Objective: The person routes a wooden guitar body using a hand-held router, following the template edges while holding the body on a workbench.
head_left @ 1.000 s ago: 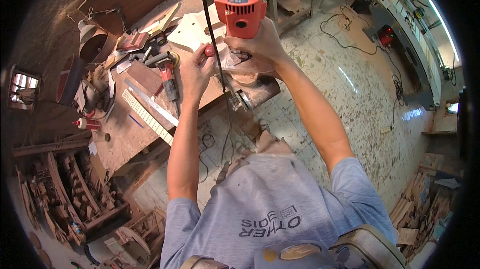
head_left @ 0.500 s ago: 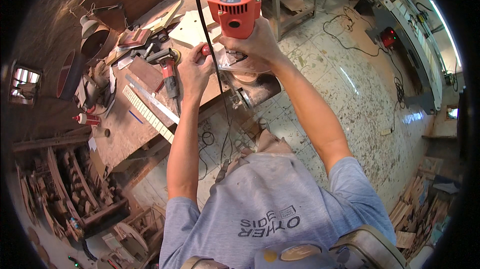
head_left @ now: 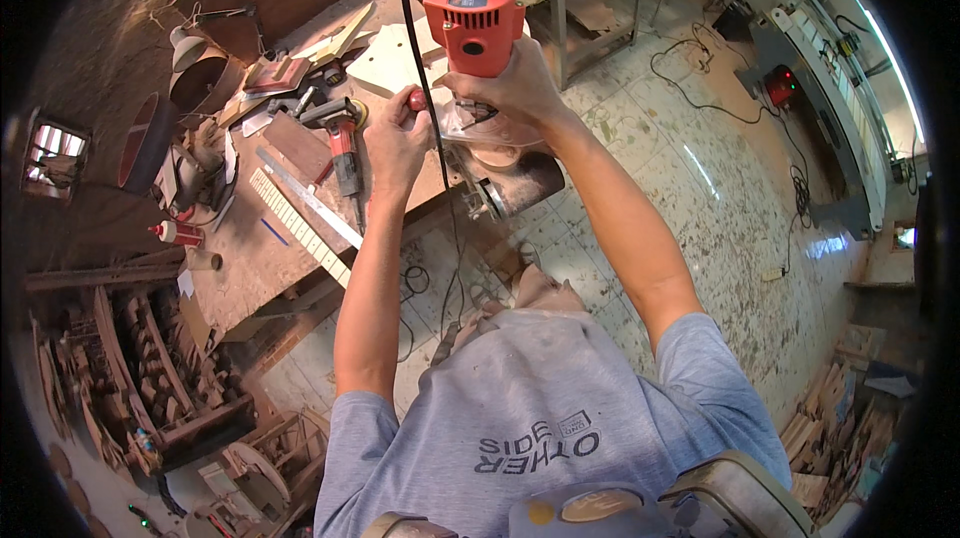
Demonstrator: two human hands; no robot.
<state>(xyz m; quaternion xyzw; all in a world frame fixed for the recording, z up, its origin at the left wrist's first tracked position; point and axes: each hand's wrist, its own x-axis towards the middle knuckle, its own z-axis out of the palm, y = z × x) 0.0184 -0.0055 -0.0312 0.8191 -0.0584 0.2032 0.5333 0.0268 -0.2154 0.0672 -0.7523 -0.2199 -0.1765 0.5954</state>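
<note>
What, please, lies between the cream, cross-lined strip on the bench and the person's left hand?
In the head view, a long, flat straightedge lies beside the cream strip, then a red-and-grey power tool nearer the left hand.

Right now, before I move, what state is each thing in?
Router: gripped by the right hand; running or not, cannot tell.
Red knob: held by the left hand.
Angle grinder: lying on the workbench, unheld.
Slotted fretboard: lying on the workbench.
Straightedge: lying alongside the fretboard.
Squeeze bottle: upright or lying, cannot tell.
Red box: indicator lit.
</note>
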